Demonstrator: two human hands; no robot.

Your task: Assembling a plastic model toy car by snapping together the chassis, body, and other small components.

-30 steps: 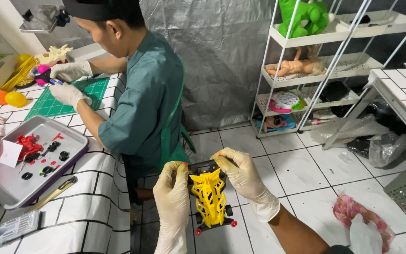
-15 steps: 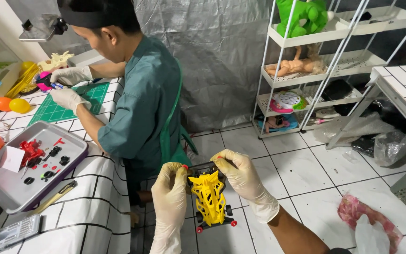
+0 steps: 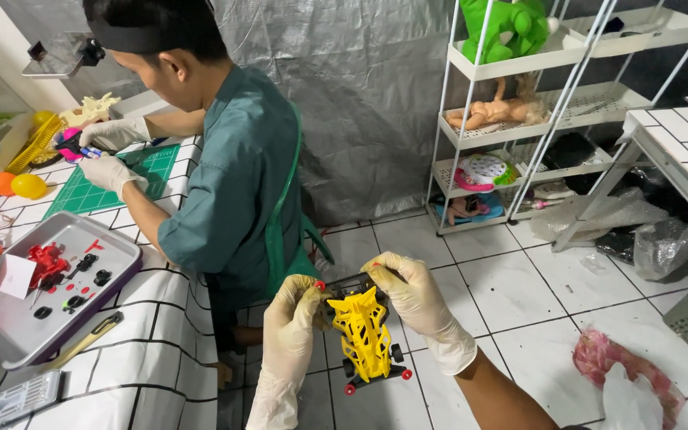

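Note:
I hold a small toy race car (image 3: pixel 366 335) with a yellow lattice body, black wheels and red rollers, above the tiled floor. My left hand (image 3: pixel 294 322), in a pale glove, grips its left front corner. My right hand (image 3: pixel 413 296), also gloved, wraps over its top front end. The car's rear points toward me.
A co-worker in a teal shirt and green apron (image 3: pixel 236 179) sits at the chequered table (image 3: pixel 137 350), gloved hands on a green cutting mat (image 3: pixel 93 191). A grey tray (image 3: pixel 9 326) holds red and black parts. White shelves (image 3: pixel 519 119) with toys stand at the back right.
Both hands and the car have kept nearly the same place. The view has shifted slightly. The co-worker's hands stay over the green mat.

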